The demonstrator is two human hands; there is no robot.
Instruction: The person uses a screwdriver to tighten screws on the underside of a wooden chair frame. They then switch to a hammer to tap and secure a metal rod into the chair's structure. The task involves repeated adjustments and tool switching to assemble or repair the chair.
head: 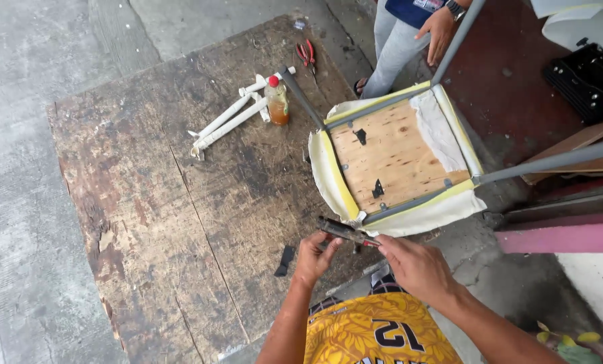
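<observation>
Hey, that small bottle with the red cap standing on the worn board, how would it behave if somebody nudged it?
The bottle stands upright and is tall for its narrow base, so a push near the red cap would probably tip it. It looks roughly half full of amber liquid, so it is likely fairly light. Once on its side it may roll until it meets the white rolled tubes beside it.

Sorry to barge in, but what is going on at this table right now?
A person holds a dark hand tool between the left hand and right hand, at the edge of an upturned chair seat lying on a worn wooden board. Its cream covering is partly peeled back. A second person's hand grips a chair leg. A bottle, white rolls and red pliers lie further back.
</observation>
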